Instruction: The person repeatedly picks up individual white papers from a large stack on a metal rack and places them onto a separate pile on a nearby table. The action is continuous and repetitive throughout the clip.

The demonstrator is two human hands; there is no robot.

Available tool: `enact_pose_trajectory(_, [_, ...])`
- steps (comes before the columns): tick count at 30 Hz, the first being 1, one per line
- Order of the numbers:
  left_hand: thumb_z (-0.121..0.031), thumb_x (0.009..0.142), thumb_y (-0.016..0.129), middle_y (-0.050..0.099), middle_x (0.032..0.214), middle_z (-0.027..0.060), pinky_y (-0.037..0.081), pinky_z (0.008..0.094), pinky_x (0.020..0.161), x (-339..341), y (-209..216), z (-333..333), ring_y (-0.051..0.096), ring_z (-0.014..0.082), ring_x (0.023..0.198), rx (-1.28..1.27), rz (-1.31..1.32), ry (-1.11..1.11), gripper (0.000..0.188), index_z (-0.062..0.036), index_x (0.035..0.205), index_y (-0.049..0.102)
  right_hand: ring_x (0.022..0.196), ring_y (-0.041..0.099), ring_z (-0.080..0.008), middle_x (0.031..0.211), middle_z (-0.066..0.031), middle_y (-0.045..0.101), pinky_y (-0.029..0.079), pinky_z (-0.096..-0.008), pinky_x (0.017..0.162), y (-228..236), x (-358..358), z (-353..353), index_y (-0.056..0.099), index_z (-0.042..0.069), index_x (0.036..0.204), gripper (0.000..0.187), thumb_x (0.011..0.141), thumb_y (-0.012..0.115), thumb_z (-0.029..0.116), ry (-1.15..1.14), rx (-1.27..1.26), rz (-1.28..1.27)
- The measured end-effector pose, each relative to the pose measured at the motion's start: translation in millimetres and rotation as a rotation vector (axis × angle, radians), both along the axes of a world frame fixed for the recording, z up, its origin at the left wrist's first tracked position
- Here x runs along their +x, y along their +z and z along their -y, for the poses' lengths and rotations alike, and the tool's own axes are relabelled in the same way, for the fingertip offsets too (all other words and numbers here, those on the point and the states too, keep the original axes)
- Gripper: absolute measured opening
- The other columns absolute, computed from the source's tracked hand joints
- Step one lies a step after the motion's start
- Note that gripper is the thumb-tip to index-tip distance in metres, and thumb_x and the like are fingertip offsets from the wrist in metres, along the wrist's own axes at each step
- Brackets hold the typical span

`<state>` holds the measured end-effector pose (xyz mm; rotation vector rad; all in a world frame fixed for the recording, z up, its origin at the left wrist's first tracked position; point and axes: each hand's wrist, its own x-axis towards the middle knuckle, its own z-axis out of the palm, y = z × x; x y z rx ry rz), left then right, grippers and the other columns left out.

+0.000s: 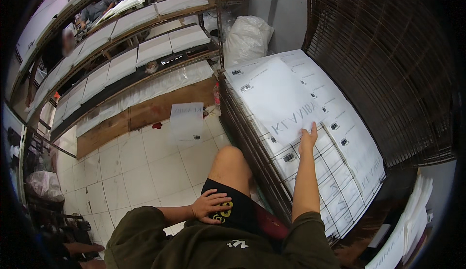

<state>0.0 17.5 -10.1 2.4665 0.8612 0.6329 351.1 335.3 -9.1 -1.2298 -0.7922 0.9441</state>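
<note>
Reaching far to the right, the right hand [307, 140] pinches the near edge of a white sheet [281, 99] lying on the wire rack [257, 147] of printed sheets. Fingers spread, the left hand [209, 206] rests flat on the thigh (black shorts [238, 215]), well apart from it.

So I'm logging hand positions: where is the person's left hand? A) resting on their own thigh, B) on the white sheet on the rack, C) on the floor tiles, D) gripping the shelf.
A: the left hand lies flat on the thigh, on the black shorts, while the right hand reaches to the white sheet on the rack.
</note>
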Motion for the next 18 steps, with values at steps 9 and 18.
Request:
enact_pose_trajectory(9, [-0.058,0.076,0.059,0.044,0.139,0.0069,0.019,0.0473,0.105,-1.1,-7.7,-6.1,0.038,0.0255,0.130,-0.009,-0.009,-0.025,0.063,-0.0222,0.127,0.055,0.112,0.050,-0.0245,0.139,-0.0182,0.036,0.045,-0.0305,0.088,16.4,-22.1,14.9,0.024,0.002,0.144,0.075,0.075,0.051,-0.009,-0.015,-0.086,-0.008])
enact_pose_trajectory(18, [-0.053,0.079,0.057,0.044,0.139,0.0080,0.020,0.0444,0.106,3.1,2.5,-8.3,0.039,0.0248,0.130,0.013,0.024,-0.027,0.059,-0.0203,0.128,0.054,0.121,0.044,-0.0267,0.143,-0.0193,0.032,0.040,-0.0315,0.096,-12.8,-17.3,-9.3,0.022,0.002,0.144,0.073,0.077,0.050,-0.007,-0.004,-0.017,0.139])
